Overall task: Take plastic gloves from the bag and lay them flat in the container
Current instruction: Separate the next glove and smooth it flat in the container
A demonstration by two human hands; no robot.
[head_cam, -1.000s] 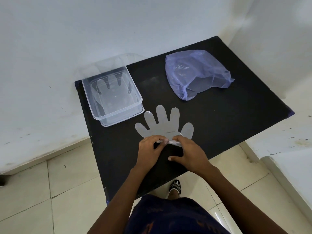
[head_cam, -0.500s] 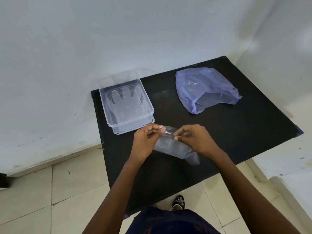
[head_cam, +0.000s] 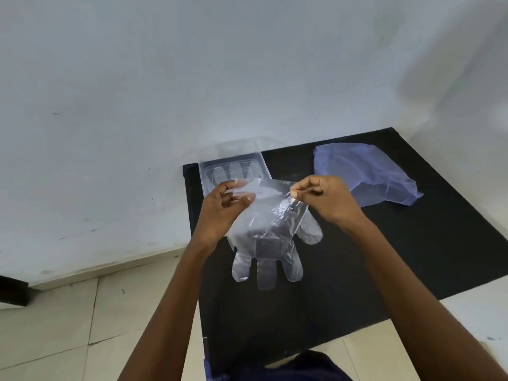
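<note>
Both hands pinch the cuff edge of one clear plastic glove (head_cam: 268,229): the left hand (head_cam: 224,209) has thumb and fingertips closed on the cuff's left corner, the right hand (head_cam: 324,200) nips the right corner. The glove hangs in the air between them, cuff up, its fingers dangling toward the near side above the black table (head_cam: 412,257).

Just beyond the hands, at the table's far left corner, sits the clear plastic container (head_cam: 206,171), with at least one glove lying flat inside. The purple bag (head_cam: 365,174) lies far right, well apart from the container.

The film looks thin and creased near the right-hand pinch. Lowered fingers-first, the dangling fingers could fold under or catch on the container's rim, leaving the glove bunched. Such slick film might also slip from so small a pinch.
</note>
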